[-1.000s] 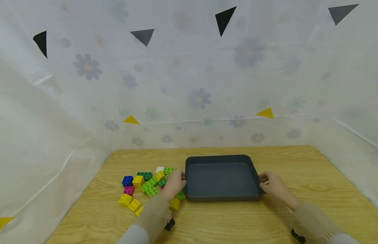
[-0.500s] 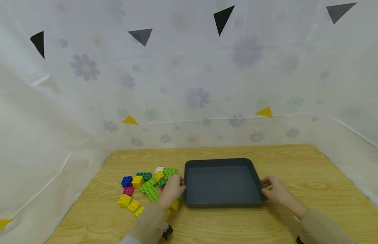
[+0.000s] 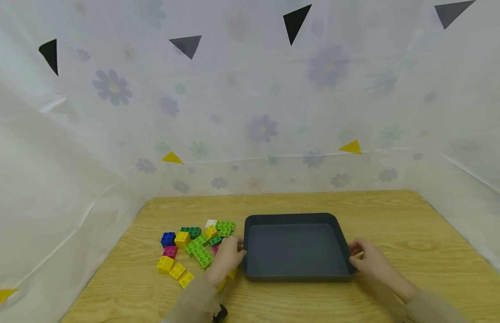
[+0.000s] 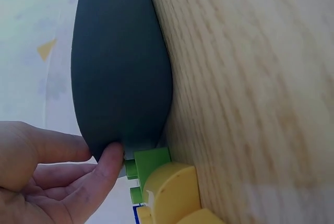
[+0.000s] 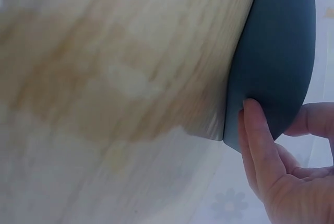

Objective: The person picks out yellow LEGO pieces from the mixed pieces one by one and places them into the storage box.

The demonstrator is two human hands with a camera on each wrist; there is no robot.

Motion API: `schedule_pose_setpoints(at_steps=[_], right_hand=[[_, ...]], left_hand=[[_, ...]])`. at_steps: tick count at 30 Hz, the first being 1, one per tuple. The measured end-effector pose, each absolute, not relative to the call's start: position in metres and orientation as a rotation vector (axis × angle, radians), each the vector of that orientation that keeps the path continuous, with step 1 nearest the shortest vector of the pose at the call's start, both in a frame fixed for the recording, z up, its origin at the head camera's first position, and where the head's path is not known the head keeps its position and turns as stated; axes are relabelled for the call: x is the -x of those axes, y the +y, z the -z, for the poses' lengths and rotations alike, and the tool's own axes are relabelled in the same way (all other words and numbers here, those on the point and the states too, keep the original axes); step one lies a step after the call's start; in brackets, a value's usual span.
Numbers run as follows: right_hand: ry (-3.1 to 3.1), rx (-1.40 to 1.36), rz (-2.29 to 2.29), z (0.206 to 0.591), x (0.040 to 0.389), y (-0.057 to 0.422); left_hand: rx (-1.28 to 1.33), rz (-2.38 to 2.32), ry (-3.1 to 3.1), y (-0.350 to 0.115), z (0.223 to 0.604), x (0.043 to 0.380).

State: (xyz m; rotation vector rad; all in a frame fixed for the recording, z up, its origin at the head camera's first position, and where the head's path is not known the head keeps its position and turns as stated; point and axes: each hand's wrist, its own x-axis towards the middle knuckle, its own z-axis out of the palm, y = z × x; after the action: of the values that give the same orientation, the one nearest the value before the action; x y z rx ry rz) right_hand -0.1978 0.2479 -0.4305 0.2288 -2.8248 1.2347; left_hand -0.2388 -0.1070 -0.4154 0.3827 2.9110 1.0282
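A dark grey rectangular tray (image 3: 296,251) with low walls lies on the wooden table, nothing inside it. My left hand (image 3: 227,256) pinches its left end; in the left wrist view, the left hand (image 4: 57,182) has its fingertips at the rim and outer wall. At the opposite end, my right hand (image 3: 371,259) holds the tray's right side. The right wrist view shows that hand (image 5: 282,174) with fingers against the outer wall and thumb at the rim. Toy building bricks lie just left of the tray, some hidden behind my left hand and forearm.
Among the loose bricks are a blue brick (image 3: 168,239), a magenta brick (image 3: 170,251), a light green brick (image 3: 202,256), a white brick (image 3: 211,223) and several yellow ones. A flower-patterned white sheet (image 3: 250,103) rises behind the wooden table (image 3: 395,215).
The tray has slid toward the person, both hands moving with it at its ends. The bricks keep about the same places.
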Motion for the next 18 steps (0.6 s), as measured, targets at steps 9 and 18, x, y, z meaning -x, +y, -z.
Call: schedule_pose_setpoints(at_steps=[9, 18], right_hand=[[-2.842, -0.218, -1.298, 0.432, 0.188, 0.251], [-2.854, -0.189, -1.321, 0.432, 0.179, 0.253]], left_hand=[[-0.364, -1.000, 2.896, -0.106, 0.413, 0.228], [-0.343, -1.027, 2.856, -0.105, 0.414, 0.221]])
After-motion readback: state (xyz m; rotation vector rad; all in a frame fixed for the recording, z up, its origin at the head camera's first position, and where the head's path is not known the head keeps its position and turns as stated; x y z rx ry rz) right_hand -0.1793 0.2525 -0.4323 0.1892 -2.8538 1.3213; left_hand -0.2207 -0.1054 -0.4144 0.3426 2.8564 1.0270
